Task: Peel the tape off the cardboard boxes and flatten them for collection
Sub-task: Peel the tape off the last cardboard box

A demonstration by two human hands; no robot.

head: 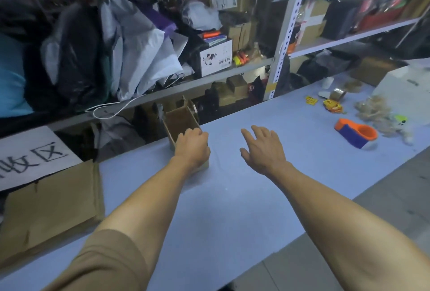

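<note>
A small brown cardboard box [180,119] stands open-topped near the far edge of the light blue table [232,197]. My left hand [193,147] grips its near wall, fingers curled over the rim, and hides the box's front. My right hand [263,148] hovers to the right of the box with fingers spread, holding nothing and apart from the box. A stack of flattened cardboard [51,207] lies at the table's left end.
An orange and blue tape dispenser [356,133] lies at the right, with a brown tape roll [338,93], yellow packets [332,105] and a heap of crumpled tape [374,111] beyond it. A printed white sign [30,153] lies at the left. Cluttered metal shelves [286,32] stand behind the table.
</note>
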